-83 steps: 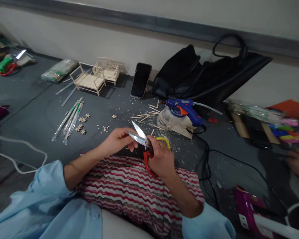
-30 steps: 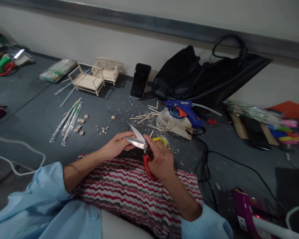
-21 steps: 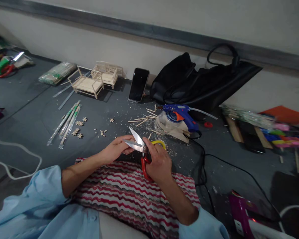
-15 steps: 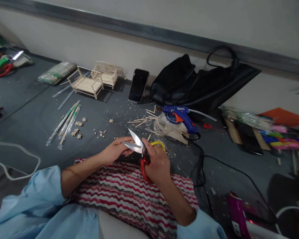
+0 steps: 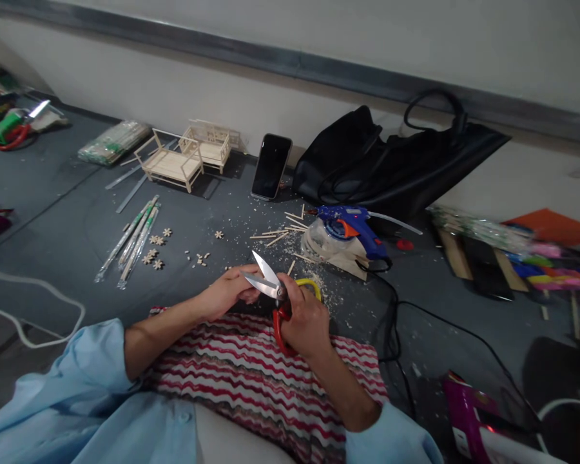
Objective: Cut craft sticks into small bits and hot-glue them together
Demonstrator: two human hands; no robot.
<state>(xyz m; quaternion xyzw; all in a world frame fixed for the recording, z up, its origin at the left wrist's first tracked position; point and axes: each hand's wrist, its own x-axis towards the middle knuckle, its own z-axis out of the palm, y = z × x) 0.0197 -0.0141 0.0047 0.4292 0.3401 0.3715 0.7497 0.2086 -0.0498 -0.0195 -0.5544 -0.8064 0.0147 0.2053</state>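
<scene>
My right hand (image 5: pixel 307 322) grips a pair of scissors (image 5: pixel 270 282) with one red and one yellow handle loop, its blades spread apart and pointing left. Close to the blade tips is my left hand (image 5: pixel 229 293), its fingers curled together; whatever they may hold is hidden or too small to make out. Both hands are above the table's near edge and a striped red and white cloth (image 5: pixel 251 374) on my lap. Beyond my left hand lie tiny cut wood pieces (image 5: pixel 202 259) and several small flower-shaped wooden pieces (image 5: pixel 157 240).
A blue glue gun (image 5: pixel 350 225) rests on a clear jar (image 5: pixel 319 241), its black cable running right. Thin sticks (image 5: pixel 275 234) and shavings lie beside it. Behind stand miniature wooden furniture pieces (image 5: pixel 174 164), a phone (image 5: pixel 270 166) and a black bag (image 5: pixel 367 161). Wrapped sticks (image 5: pixel 133 238) lie left.
The whole view has shifted slightly, so things on the table appear a little further right. The scissors stay spread in my right hand, and both hands hold nearly the same pose.
</scene>
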